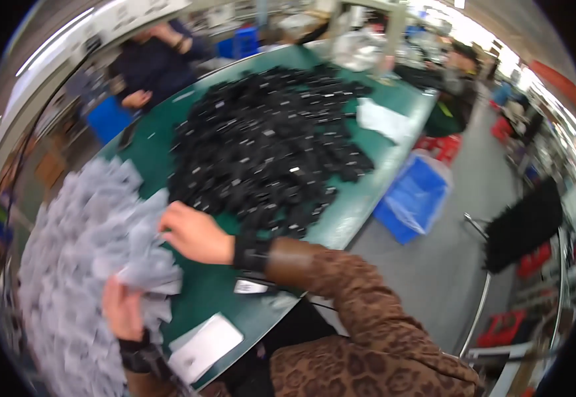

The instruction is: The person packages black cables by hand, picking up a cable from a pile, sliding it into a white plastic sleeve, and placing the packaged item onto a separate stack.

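A large heap of small grey plastic bags (pixel 79 264) covers the left side of the green table (pixel 341 212). My left hand (pixel 124 306) grips the edge of some of these bags near the table's front. My right hand (pixel 194 233) reaches across my body and touches the heap's right edge, its fingers curled on the bags. A wide pile of small black parts (pixel 268 142) lies in the middle of the table, just beyond my right hand. The picture is blurred by motion.
A white card (pixel 205 345) lies at the table's front edge, a small label (pixel 250 286) under my right forearm. Another person (pixel 155 63) sits at the far left corner. A blue bin with a plastic liner (pixel 415 198) stands on the floor right of the table. White bags (pixel 384 119) lie at the far right edge.
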A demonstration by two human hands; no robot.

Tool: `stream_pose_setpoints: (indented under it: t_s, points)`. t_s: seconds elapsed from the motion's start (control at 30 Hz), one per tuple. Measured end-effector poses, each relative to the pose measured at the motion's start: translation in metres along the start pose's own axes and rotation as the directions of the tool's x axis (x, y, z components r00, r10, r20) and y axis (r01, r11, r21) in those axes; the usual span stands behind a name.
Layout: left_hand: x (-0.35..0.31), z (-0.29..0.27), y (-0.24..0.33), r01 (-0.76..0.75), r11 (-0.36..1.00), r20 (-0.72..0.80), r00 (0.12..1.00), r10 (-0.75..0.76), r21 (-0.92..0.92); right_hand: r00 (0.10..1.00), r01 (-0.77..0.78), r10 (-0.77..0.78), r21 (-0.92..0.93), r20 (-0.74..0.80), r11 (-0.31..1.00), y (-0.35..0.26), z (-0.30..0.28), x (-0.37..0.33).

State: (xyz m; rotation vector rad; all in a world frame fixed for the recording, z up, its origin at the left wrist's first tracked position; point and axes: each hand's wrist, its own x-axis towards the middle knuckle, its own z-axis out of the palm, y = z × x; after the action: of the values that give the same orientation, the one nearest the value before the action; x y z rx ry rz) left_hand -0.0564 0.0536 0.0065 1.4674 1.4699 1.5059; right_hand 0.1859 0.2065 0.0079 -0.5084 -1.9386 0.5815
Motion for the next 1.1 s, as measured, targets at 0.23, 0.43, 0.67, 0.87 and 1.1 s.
stream_pose_setpoints:
  t_s: [0.23, 0.43, 0.67, 0.87, 1.1]
  points:
    - [-0.04, 0.056, 0.015, -0.251, 0.676, -0.002, 0.937, 0.35, 0.692, 0.899, 0.141, 0.195, -0.68, 0.393, 0.72, 0.112, 0.014, -0.032]
    - [-0.103, 0.08, 0.039, -0.401, 0.755, 0.557, 0.829, 0.058, 0.519, 0.848, 0.091, 0.293, -0.666, 0.441, 0.74, 0.058, 0.011, -0.061]
    - [-0.128, 0.083, 0.023, -0.441, 0.685, 0.587, 0.809, 0.024, 0.579, 0.92, 0.156, 0.164, -0.718, 0.355, 0.679, 0.022, -0.013, -0.117]
    - [-0.133, 0.078, 0.014, -0.365, 0.733, 0.568, 0.822, -0.036, 0.574, 0.939, 0.245, 0.033, -0.733, 0.343, 0.634, -0.006, -0.037, -0.138]
    - [-0.135, 0.079, 0.014, -0.376, 0.713, 0.566, 0.823, -0.036, 0.592, 0.912, 0.216, 0.133, -0.729, 0.389, 0.649, -0.015, -0.04, -0.154]
